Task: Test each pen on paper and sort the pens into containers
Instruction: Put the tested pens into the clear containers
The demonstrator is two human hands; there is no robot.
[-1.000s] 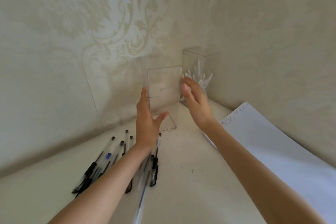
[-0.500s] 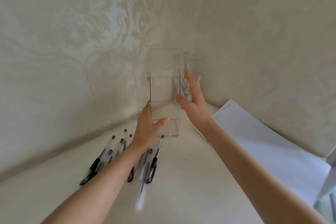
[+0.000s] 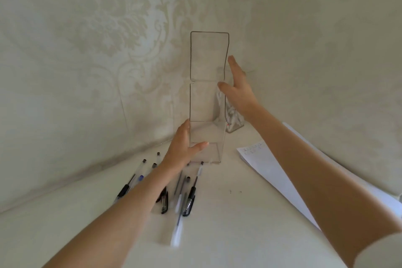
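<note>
I set my left hand flat on the low left side of the clear box, thumb across its front, so it stays upright on the desk. My right hand rests on the upper right edge, fingers spread wide and straight, not wrapped around. Both arms reach far forward. The pens lie loose just in front of the box (none tested now). The paper waits at the right, beside a second holder of white things.
</note>
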